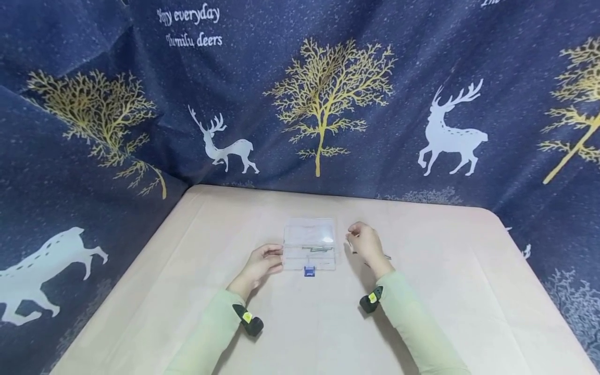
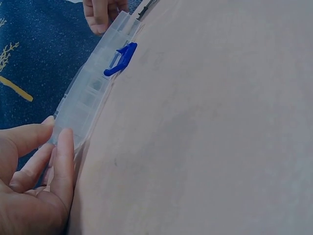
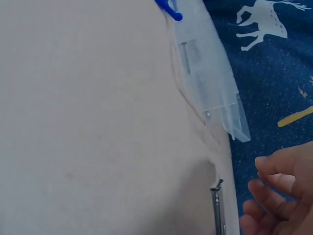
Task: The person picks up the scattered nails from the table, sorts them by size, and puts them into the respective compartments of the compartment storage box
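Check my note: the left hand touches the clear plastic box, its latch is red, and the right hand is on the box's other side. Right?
Only the latch colour is wrong: it is blue, as the head view shows. The left hand does touch the clear plastic box, with the right hand on its other side.

My cameras show a clear box [image 1: 307, 240], blue latch [image 1: 309, 271], pinkish worktop [image 1: 469, 276], mint sleeves [image 1: 414, 325], navy cloth [image 1: 276, 31] with white deer [image 1: 453, 138].

1 clr box [image 1: 296, 264], 1 blue latch [image 1: 309, 271], 2+ screws [image 3: 216, 208], 2 wrist cams [image 1: 253, 327]
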### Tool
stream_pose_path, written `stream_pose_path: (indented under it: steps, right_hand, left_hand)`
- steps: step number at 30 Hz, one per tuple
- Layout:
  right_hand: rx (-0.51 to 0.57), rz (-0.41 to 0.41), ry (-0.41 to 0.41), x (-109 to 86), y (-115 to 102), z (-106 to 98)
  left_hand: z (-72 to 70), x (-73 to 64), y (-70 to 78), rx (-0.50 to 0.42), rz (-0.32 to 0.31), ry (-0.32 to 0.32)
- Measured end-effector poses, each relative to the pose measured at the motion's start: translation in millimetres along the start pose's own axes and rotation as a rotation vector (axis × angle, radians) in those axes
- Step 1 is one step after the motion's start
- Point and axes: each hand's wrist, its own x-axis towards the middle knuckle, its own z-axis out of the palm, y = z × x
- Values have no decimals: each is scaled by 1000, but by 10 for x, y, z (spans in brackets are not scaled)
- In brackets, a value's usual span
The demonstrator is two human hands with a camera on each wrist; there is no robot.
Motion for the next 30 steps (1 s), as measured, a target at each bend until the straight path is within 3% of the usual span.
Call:
stream_pose_path:
  steps: [6,18,30]
  right_hand:
    - [-98,63,-41,7,36,45]
    - [-212,52,-17,31,62,152]
    - [-405,-55,-134,62,24,176]
  left_hand:
    - [11,7,2,1,1,-7]
    - [3,1,6,2,-5,1]
    - [-2,18,-21,-25,8,-3]
